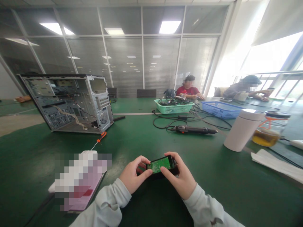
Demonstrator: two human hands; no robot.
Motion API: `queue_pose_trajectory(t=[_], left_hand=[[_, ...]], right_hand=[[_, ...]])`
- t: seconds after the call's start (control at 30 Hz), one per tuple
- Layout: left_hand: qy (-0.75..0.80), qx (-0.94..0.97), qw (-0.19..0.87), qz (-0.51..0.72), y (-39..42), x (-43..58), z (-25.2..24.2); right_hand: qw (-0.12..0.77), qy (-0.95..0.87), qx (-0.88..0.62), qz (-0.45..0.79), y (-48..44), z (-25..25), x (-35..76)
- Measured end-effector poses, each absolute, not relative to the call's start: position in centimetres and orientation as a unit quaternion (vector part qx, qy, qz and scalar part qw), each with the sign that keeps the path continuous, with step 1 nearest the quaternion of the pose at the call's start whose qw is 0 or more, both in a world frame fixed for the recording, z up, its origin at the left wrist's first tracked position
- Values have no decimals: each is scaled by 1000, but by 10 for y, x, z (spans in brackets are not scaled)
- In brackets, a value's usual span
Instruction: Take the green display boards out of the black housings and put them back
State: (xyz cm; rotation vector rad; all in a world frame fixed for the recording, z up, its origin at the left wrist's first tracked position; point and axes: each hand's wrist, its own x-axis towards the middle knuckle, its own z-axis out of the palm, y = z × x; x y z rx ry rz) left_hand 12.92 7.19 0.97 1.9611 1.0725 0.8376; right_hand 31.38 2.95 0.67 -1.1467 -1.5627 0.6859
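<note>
Just above the green table, both my hands hold a small black plastic housing with a green circuit board showing in it. My left hand grips its left end, the thumb at the board's lower left edge. At the right end, my right hand has its fingers round the far side and its thumb on the board's near edge. The underside of the housing is hidden. Beyond my hands lies a black electric screwdriver with its cable.
An open computer case stands at left. A pink box lies near my left sleeve. Farther back are a green basket of cables and a blue basket. At right stand a white tumbler and a jar. Two people sit beyond.
</note>
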Motion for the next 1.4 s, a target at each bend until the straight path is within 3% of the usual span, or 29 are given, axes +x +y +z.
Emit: queue_pose_trajectory(t=[0.47, 1.4], left_hand=[[398, 767, 363, 348, 69, 131, 17], [413, 716, 392, 404, 72, 130, 17]], right_hand=[[526, -611, -480, 346, 37, 3, 314], [515, -626, -479, 338, 37, -1, 314]])
